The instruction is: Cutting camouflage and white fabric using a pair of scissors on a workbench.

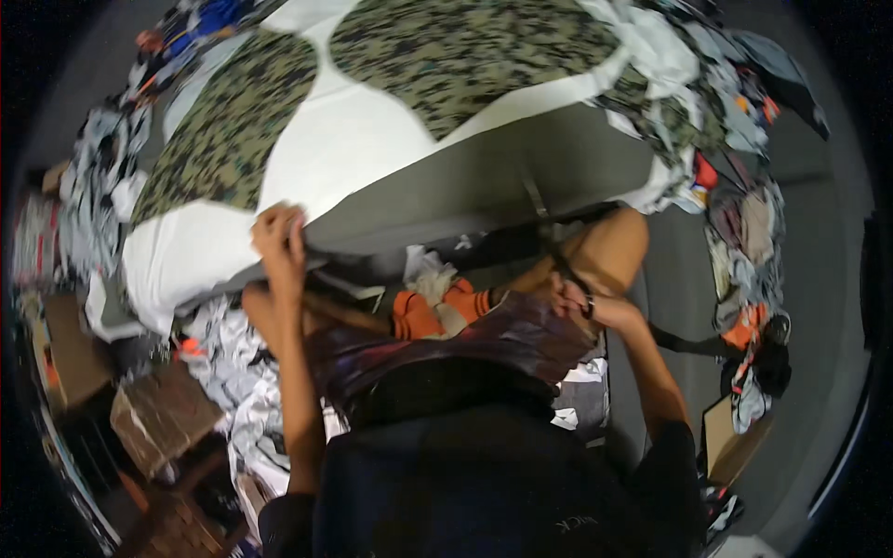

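A large sheet of white fabric (349, 139) with camouflage-printed panels (484, 56) is spread over a low grey board (484, 177) in front of my crossed legs. My left hand (279, 237) is at the near edge of the white fabric, its fingers curled and closed on that edge. Beside my right knee, my right hand (572, 296) is wrapped round the dark handles of a pair of long scissors (538, 200). Their blades point away from me over the board, apart from the fabric. Motion blurs the blades, so whether they are parted is unclear.
Heaps of fabric scraps lie on the left (102, 177) and right (744, 232). More white scraps (246, 363) are by my left leg. A brown package (163, 414) and a cardboard box (74, 349) stand at lower left. Another cardboard piece (730, 442) is at lower right.
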`<state>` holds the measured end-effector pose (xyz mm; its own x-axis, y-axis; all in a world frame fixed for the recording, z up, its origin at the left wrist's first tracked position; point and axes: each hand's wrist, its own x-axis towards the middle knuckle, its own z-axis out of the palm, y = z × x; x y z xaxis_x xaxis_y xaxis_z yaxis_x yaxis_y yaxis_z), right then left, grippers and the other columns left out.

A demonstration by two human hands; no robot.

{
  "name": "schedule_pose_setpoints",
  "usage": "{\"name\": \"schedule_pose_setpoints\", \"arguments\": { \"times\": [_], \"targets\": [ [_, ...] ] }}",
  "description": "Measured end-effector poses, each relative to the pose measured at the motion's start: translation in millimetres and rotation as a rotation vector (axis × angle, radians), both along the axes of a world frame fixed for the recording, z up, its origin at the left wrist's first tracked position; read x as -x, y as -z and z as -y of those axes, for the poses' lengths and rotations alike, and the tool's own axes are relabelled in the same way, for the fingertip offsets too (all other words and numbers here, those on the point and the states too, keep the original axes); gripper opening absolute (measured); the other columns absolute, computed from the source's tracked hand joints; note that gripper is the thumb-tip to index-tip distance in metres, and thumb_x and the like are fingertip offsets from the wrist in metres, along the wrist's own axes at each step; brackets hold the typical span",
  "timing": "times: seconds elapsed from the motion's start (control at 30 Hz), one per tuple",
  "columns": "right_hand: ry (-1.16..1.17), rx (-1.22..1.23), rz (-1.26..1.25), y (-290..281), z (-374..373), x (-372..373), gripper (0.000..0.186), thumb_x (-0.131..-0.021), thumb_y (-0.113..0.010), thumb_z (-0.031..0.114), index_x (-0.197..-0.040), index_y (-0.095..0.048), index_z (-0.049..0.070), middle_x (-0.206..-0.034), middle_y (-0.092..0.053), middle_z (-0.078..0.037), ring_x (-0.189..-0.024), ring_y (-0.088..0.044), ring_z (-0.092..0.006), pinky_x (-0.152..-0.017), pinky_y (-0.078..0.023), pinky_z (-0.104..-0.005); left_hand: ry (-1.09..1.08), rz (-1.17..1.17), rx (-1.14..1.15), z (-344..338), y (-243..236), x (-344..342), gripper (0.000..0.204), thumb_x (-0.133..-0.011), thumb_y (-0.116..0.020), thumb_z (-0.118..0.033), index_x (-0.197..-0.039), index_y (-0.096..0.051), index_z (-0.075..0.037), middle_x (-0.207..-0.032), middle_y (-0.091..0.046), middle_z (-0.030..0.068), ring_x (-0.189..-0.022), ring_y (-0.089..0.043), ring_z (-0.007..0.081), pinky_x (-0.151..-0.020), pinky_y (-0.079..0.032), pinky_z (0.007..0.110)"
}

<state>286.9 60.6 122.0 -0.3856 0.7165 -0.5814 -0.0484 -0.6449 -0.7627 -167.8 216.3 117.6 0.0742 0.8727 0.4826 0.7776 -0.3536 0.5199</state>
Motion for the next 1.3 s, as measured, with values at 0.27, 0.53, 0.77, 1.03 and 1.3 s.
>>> {"name": "schedule_pose_setpoints", "arguments": {
  "times": [0.27,0.53,0.77,1.03,1.3],
  "targets": [
    [-0.158,-0.194,0.099,5,-35,41,0.025,-0.089,-0.064,0.024,-0.075,-0.052,0.009,-0.07,-0.048,0.003,-0.064,-0.039,-0.0094,-0.06,-0.032,-0.0224,0.101,-0.229,0.074,-2,-15,27,0.013,-0.083,-0.058,-0.009,-0.095,-0.061,-0.003,-0.097,-0.055,0.0113,-0.088,-0.049,0.0284,-0.081,-0.039,0.037],
    [-0.176,-0.275,-0.028,19,-20,72,0.022,-0.089,-0.063,0.024,-0.077,-0.053,0.008,-0.071,-0.05,0.003,-0.066,-0.042,-0.0078,-0.061,-0.033,-0.0212,0.027,-0.188,0.161,16,-22,72,0.017,-0.089,-0.054,-0.007,-0.102,-0.057,0.002,-0.107,-0.05,0.014,-0.095,-0.049,0.0283,-0.086,-0.042,0.037],
    [-0.199,-0.369,0.107,9,-41,102,0.025,-0.09,-0.057,0.029,-0.077,-0.054,0.009,-0.062,-0.048,0.001,-0.058,-0.043,-0.0089,-0.057,-0.034,-0.0205,0.228,0.166,0.154,2,-39,-22,0.014,-0.086,-0.056,-0.007,-0.097,-0.062,0.0,-0.107,-0.053,0.0124,-0.097,-0.053,0.028,-0.087,-0.041,0.034],
    [-0.167,-0.219,0.259,-47,-54,107,0.036,-0.089,-0.055,0.038,-0.069,-0.055,0.008,-0.057,-0.048,0.001,-0.053,-0.042,-0.0087,-0.054,-0.031,-0.0205,0.313,0.017,0.105,-47,-15,-64,0.029,-0.091,-0.053,-0.022,-0.115,-0.059,-0.007,-0.123,-0.051,0.0074,-0.11,-0.051,0.0264,-0.095,-0.037,0.037],
    [-0.232,-0.226,0.311,-41,-46,99,0.043,-0.089,-0.055,0.041,-0.063,-0.052,0.007,-0.053,-0.047,0.001,-0.051,-0.041,-0.0077,-0.051,-0.029,-0.0197,0.222,-0.347,0.001,-51,-2,-71,0.05,-0.093,-0.047,-0.045,-0.135,-0.048,-0.017,-0.141,-0.042,0.0027,-0.13,-0.039,0.0251,-0.106,-0.028,0.04]
  ]
}}
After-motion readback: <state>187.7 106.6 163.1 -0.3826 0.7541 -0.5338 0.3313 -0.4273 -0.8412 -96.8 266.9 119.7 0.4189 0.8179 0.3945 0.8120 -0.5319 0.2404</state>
